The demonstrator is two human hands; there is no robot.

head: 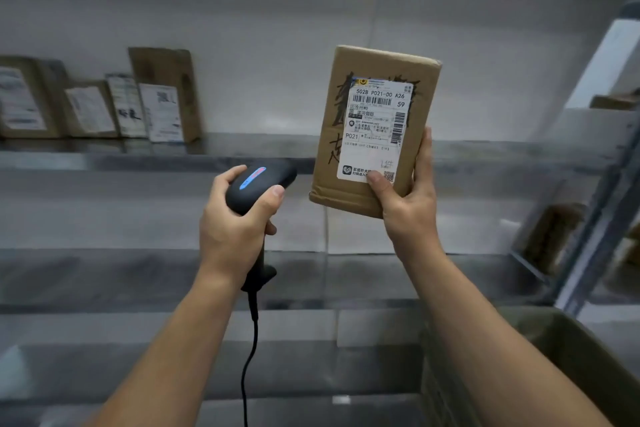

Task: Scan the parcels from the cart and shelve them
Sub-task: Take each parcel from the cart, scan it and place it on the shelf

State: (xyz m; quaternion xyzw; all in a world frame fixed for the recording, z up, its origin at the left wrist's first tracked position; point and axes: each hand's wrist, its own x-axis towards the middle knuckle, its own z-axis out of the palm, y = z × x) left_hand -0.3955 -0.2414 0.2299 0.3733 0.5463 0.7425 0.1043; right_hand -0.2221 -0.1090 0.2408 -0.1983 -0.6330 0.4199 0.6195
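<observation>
Up in front of the steel shelf, I hold the parcel upright in the right hand, thumb pressed on the lower edge of its label and fingers running up its right side, while the left hand clenches the corded scanner just beside the box's lower left corner. To scan cleanly I would lift the scanner's nose toward the barcode near the label's top, hold the box steady and square to it, and leave my thumb clear of the printed codes.
</observation>
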